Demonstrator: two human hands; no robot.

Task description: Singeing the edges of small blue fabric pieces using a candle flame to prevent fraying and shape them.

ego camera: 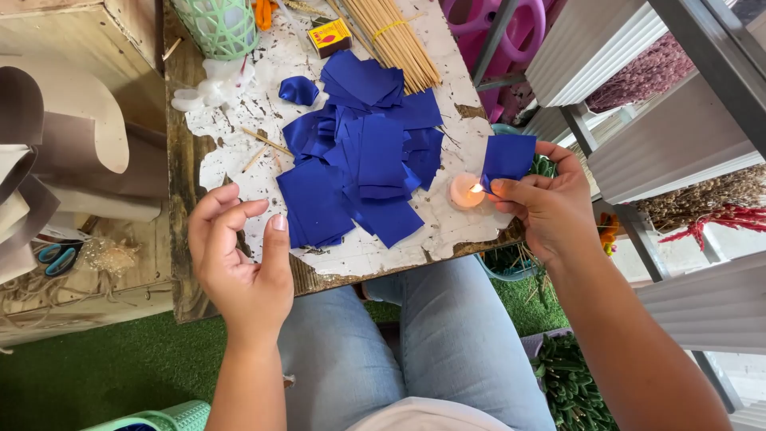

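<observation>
Right hand [550, 209]: fingers pinched on blue ribbon square [508, 156], edge at lit candle [466, 191] flame near desk [359, 255] right edge, likely sealing fray | left hand [239, 267]: fingers loosely curled, empty, front edge | ribbon pile [363, 160] at centre | bamboo sticks [392, 36] at far edge.

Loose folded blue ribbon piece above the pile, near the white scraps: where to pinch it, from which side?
Judging by its pose, pinch the folded ribbon piece at its raised curled edge from above, on its left side. It lies alone on the white board, so that side is free; the ribbon pile crowds its right.
</observation>
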